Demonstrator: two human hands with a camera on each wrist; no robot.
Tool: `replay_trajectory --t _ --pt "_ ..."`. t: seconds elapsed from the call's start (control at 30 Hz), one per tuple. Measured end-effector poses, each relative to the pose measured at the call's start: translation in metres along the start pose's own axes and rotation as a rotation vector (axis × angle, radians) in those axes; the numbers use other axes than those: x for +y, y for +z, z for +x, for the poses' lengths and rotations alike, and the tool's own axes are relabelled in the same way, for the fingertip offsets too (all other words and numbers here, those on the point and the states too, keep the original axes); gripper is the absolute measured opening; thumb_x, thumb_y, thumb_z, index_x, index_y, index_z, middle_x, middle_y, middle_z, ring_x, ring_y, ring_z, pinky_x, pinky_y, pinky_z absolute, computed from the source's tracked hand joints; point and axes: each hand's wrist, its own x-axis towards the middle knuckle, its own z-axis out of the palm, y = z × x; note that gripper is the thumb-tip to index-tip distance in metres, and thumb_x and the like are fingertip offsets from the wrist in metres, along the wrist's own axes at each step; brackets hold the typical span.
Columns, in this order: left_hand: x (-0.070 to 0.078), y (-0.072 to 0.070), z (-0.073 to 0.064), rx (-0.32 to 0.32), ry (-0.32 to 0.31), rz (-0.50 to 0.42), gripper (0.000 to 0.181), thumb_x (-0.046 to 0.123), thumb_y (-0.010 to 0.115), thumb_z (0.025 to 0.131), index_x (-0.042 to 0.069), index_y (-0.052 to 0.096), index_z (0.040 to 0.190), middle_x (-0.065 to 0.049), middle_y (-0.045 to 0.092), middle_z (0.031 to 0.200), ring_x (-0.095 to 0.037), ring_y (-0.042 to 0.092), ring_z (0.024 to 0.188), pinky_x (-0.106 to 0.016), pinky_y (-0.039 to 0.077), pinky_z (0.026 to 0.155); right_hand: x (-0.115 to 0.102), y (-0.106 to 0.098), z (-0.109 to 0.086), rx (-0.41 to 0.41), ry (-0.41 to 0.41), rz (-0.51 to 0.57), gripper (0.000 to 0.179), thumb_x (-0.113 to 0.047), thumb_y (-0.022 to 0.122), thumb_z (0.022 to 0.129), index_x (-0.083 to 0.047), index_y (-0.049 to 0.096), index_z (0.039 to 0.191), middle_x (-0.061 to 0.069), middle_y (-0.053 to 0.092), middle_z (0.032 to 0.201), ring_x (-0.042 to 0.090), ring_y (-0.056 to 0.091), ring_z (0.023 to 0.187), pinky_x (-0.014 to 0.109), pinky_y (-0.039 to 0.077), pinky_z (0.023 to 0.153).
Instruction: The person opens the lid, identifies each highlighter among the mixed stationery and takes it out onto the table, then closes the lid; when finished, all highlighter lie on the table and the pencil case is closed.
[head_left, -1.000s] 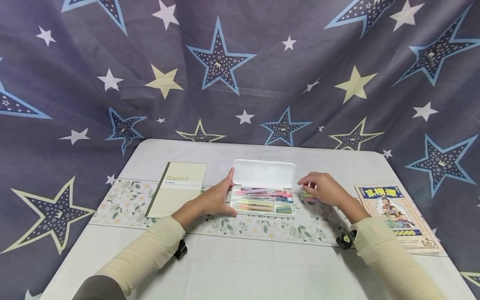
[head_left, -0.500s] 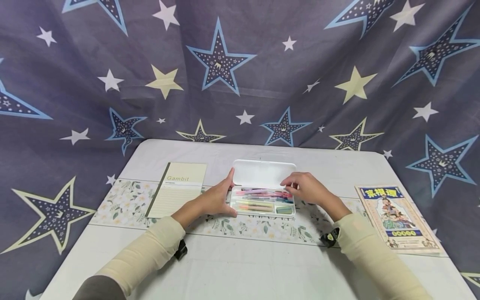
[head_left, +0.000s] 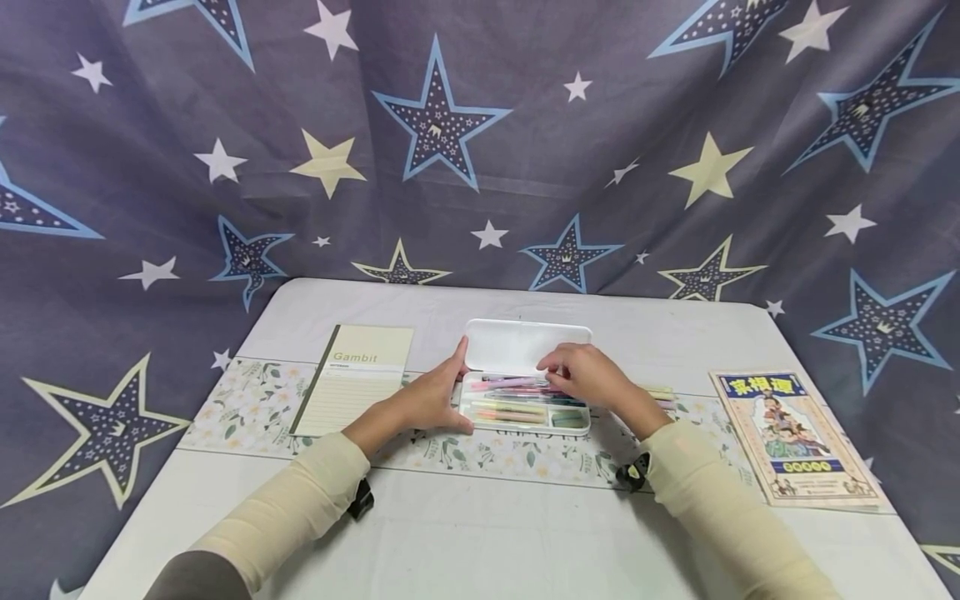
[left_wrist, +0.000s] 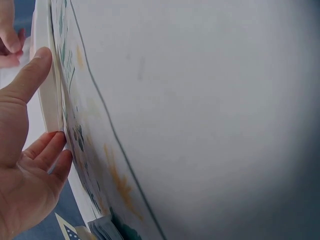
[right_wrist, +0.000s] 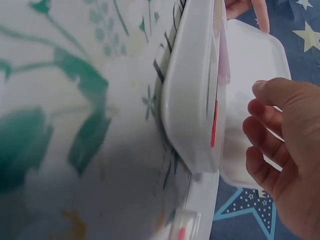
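Observation:
A white pencil case (head_left: 528, 429) lies on the table with its lid (head_left: 502, 343) raised at the back. Several pens (head_left: 506, 384) fill the rear compartment, and slim yellow and orange sticks (head_left: 510, 413) lie in the front one beside a small green block (head_left: 567, 419). My left hand (head_left: 431, 400) grips the case's left end, thumb at the front corner and fingers at the back, as the left wrist view also shows. Over the case's right part hovers my right hand (head_left: 588, 373), its fingers (right_wrist: 257, 130) loosely curled with nothing between them.
A Gambit notebook (head_left: 356, 379) lies left of the case. On the right is a comic-style book (head_left: 795, 437). Several thin coloured items (head_left: 660, 394) lie partly behind my right wrist. A starry curtain (head_left: 480, 125) hangs behind the table.
My right hand has moved left, from beside the case to over its right part, uncovering the thin coloured items. My left hand has stayed at the case's left end.

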Motion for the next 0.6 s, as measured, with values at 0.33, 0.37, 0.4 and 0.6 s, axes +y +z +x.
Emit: replay_trajectory --t 0.33,0.37,0.4,0.6 --pt "-0.001 0.001 -0.001 0.001 -0.003 0.008 0.152 0.045 0.095 0.067 0.015 -0.020 0.162 -0.004 0.052 0.139 -0.018 0.054 0.127 -0.040 0.040 0.116 -0.010 0.014 0.009 -0.038 -0.040 -0.066 0.011 -0.015 0.073 0.093 -0.015 0.080 0.101 -0.002 0.073 0.092 0.008 0.058 0.073 0.030 0.052 0.070" --pt "-0.001 0.001 -0.001 0.001 -0.003 0.009 0.152 0.045 0.095 0.067 0.015 -0.021 0.162 -0.004 0.052 0.139 -0.017 0.054 0.127 -0.040 0.040 0.116 -0.010 0.016 0.009 -0.037 -0.044 -0.075 0.011 -0.015 0.073 0.093 -0.016 0.080 0.101 -0.002 0.073 0.092 0.008 0.058 0.074 0.030 0.052 0.070" --pt "-0.001 0.001 -0.001 0.001 -0.004 0.010 0.152 0.045 0.095 0.067 0.015 -0.021 0.162 -0.004 0.052 0.139 -0.017 0.054 0.127 -0.040 0.040 0.116 -0.011 0.017 0.009 -0.037 -0.045 -0.082 0.011 -0.016 0.074 0.092 -0.016 0.080 0.101 -0.002 0.073 0.092 0.009 0.058 0.074 0.031 0.052 0.071" --pt "-0.001 0.001 -0.001 -0.001 -0.008 0.009 0.152 0.046 0.095 0.067 0.015 -0.021 0.162 -0.004 0.052 0.139 -0.018 0.054 0.129 -0.040 0.038 0.118 -0.011 0.022 0.011 -0.019 -0.023 -0.122 0.011 -0.018 0.076 0.091 -0.019 0.080 0.101 -0.004 0.071 0.090 0.008 0.059 0.074 0.030 0.052 0.069"
